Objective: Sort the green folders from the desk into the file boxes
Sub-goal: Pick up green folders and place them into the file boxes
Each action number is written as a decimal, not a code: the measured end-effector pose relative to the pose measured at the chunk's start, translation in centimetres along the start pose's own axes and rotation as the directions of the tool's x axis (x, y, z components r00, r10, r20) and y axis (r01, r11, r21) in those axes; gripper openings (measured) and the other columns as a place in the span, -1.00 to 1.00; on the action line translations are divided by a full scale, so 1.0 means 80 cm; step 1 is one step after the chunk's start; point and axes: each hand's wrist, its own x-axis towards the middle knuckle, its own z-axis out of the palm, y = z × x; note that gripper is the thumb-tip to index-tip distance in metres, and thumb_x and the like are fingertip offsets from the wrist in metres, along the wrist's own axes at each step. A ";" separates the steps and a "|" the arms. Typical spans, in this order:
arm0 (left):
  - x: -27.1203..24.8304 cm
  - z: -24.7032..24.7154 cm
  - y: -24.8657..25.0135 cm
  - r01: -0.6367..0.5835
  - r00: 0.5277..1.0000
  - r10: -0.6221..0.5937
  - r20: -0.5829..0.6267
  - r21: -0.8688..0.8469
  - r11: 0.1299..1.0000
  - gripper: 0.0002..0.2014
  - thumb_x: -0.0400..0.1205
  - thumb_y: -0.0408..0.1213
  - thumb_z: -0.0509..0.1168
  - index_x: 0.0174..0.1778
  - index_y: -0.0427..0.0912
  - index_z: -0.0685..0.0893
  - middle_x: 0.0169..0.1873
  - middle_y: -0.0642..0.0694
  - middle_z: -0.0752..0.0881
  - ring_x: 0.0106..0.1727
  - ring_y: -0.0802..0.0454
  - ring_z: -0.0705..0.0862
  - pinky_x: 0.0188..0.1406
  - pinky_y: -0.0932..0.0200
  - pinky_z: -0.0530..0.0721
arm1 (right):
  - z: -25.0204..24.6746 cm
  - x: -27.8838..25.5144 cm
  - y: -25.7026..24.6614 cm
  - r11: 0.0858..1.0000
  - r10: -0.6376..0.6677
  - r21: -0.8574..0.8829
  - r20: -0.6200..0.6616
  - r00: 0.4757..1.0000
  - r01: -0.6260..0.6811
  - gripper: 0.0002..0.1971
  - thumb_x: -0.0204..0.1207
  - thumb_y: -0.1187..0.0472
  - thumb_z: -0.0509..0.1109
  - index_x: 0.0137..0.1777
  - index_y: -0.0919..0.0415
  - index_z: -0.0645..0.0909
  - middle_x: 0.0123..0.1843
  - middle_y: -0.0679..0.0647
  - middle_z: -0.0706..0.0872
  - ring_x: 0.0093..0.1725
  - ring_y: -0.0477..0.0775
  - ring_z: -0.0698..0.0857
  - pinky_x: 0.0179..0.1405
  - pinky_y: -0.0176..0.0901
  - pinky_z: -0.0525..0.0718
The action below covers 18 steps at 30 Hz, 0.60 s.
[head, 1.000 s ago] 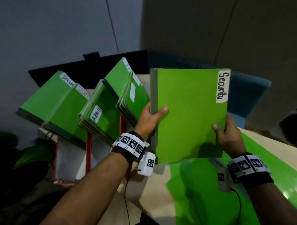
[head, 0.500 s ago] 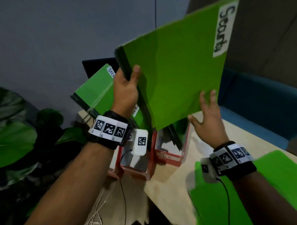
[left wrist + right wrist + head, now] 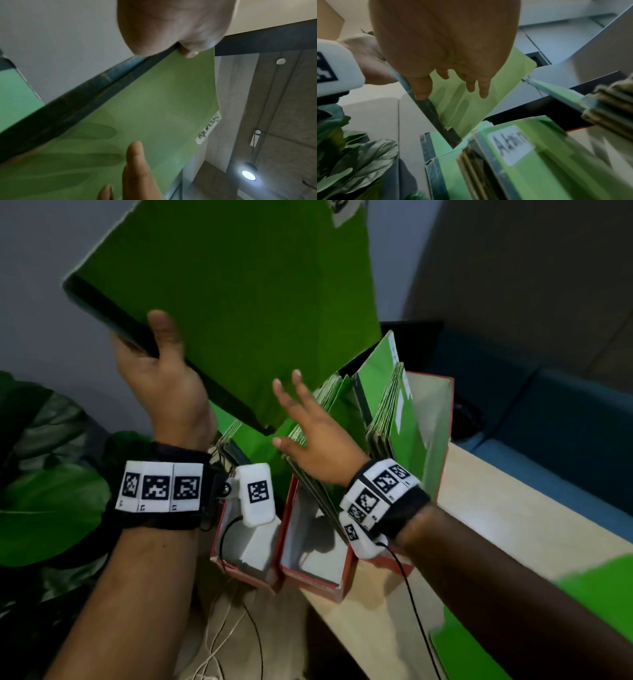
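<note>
L hand (image 3: 164,378) grips raised folder (image 3: 239,302); R hand (image 3: 315,436) spread, free.

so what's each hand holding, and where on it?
Left hand grips the flat green Security folder by its dark spine edge. Right hand is open, holding nothing.

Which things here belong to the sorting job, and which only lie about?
Belong to the job:
- Security folder, held by the left hand
- right hand, open beneath it
- Admin folder
- red file boxes
- desk

Only lying about:
- leafy plant
- white cables
</note>
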 end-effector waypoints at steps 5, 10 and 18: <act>0.006 -0.037 -0.028 -0.029 1.000 0.030 -0.002 0.196 0.980 -0.78 0.72 -0.39 0.18 0.27 -0.28 0.43 -0.07 0.33 0.75 0.05 0.39 0.68 0.16 0.35 0.57 | 0.041 0.037 -0.011 0.997 0.019 0.075 0.112 0.994 -0.027 -0.23 0.64 -0.05 0.25 0.66 -0.21 -0.22 0.68 -0.04 -0.39 0.65 0.17 0.13 0.48 0.19 0.36; -0.005 -0.067 -0.063 0.058 0.998 -0.057 -0.012 0.350 0.935 -0.64 0.67 -0.30 0.21 0.38 -0.32 0.41 0.22 -0.12 0.64 0.24 0.10 0.65 0.39 0.08 0.56 | 0.083 0.051 -0.011 0.991 0.096 0.062 0.260 0.961 -0.115 -0.17 0.65 -0.06 0.25 0.66 -0.13 -0.30 0.66 0.04 -0.45 0.61 0.26 0.27 0.47 0.17 0.45; -0.027 -0.106 -0.096 0.101 0.990 -0.138 0.021 0.566 0.818 -0.52 0.67 -0.50 0.20 0.50 -0.41 0.22 0.31 -0.14 0.46 0.28 0.26 0.53 0.31 0.45 0.44 | 0.133 0.059 -0.017 0.990 0.141 -0.030 0.321 0.937 -0.139 -0.02 0.50 0.35 0.36 0.67 0.08 -0.31 0.69 0.10 -0.37 0.23 0.33 0.64 -0.14 -0.01 0.64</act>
